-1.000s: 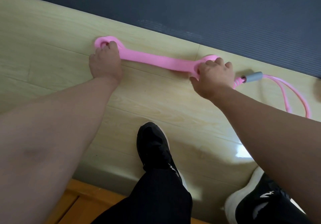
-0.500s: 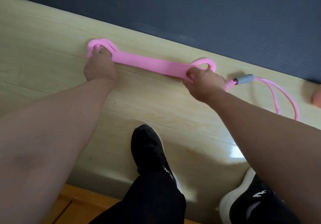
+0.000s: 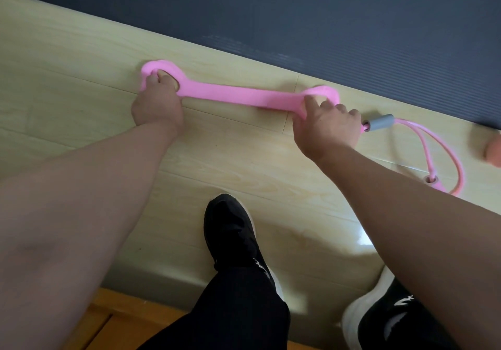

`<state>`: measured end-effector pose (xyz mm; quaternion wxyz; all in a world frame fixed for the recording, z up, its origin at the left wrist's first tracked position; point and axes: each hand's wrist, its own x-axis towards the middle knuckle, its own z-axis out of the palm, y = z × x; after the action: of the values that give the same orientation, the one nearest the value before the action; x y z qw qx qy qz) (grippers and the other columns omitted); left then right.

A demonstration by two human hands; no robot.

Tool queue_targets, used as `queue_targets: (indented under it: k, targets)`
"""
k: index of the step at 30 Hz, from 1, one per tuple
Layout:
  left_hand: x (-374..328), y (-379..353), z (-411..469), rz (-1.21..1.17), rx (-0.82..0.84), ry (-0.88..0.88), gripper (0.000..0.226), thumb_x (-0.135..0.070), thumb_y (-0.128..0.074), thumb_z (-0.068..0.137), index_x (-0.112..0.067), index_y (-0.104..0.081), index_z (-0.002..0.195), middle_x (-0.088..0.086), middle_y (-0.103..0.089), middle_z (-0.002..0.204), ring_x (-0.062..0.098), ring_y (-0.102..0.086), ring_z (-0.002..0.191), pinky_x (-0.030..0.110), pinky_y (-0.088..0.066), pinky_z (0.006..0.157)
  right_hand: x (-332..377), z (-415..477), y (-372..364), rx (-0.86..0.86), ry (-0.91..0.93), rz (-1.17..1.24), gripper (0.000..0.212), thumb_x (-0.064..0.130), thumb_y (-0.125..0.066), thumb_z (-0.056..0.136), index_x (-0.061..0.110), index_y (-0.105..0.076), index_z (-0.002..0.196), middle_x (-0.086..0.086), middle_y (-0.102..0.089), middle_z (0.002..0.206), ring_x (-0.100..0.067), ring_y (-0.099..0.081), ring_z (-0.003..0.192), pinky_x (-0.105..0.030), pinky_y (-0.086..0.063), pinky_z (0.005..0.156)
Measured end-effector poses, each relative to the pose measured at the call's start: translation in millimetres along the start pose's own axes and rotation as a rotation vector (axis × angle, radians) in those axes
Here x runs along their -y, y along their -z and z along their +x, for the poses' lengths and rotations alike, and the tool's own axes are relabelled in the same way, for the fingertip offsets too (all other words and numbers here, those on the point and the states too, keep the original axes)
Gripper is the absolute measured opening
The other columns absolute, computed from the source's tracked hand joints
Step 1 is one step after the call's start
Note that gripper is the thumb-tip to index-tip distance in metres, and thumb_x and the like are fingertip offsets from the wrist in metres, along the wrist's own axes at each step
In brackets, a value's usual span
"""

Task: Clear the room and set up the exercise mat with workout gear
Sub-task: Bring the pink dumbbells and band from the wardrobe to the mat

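Note:
A pink resistance band [image 3: 233, 95] lies stretched flat on the pale wood floor [image 3: 81, 59], just in front of the dark blue exercise mat [image 3: 325, 18]. My left hand [image 3: 157, 102] grips the band's left loop, fingers curled through it. My right hand [image 3: 326, 129] holds the right loop, its fingers hooked into the pink strap. Right of that hand lies a pink pull rope with a grey foam handle [image 3: 379, 122], its cords [image 3: 444, 157] curving away to the right.
My two black shoes [image 3: 233, 238] [image 3: 390, 314] stand on the floor below the band. An orange-pink object [image 3: 493, 151] is cut off at the right edge. Orange wooden boards [image 3: 108, 322] show at the bottom left.
Both hands have worked their fingers into the band's end loops, which now stand wider open. The band stays stretched in about the same place.

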<state>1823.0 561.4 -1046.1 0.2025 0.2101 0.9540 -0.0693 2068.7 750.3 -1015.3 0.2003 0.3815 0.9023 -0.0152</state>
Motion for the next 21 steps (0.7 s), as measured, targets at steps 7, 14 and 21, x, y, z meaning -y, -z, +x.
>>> queue_targets:
  k: [7,14,21]
  targets:
    - [-5.9,3.4,-0.6,-0.022,-0.016,0.043,0.043,-0.03,-0.056,0.102,-0.008,-0.052,0.138,0.016,-0.042,0.148,0.042,-0.058,0.119,0.051,-0.049,0.096,2.7,7.0,5.9,0.147,-0.198,0.01,0.056,0.046,-0.042,0.099,0.011,-0.04,0.143,-0.01,-0.054,0.127,-0.034,-0.05,0.111,-0.044,-0.025,0.077]
    - [-2.0,0.9,-4.1,0.034,-0.02,-0.026,0.036,-0.019,-0.055,0.101,-0.008,-0.053,0.135,0.014,-0.034,0.16,0.043,-0.059,0.119,0.051,-0.05,0.093,1.9,6.7,6.4,0.139,-0.128,0.108,0.038,0.005,-0.048,0.091,0.008,-0.049,0.129,-0.014,-0.055,0.123,-0.034,-0.055,0.108,-0.043,-0.038,0.08]
    - [-4.4,7.4,-2.0,0.19,-0.009,-0.115,0.053,-0.003,-0.05,0.098,-0.001,-0.036,0.149,0.019,-0.021,0.166,0.048,-0.059,0.117,0.05,-0.049,0.088,1.0,3.4,5.3,0.161,-0.079,0.088,0.041,-0.003,-0.044,0.091,0.005,-0.046,0.131,-0.015,-0.053,0.13,-0.039,-0.061,0.1,-0.044,-0.045,0.077]
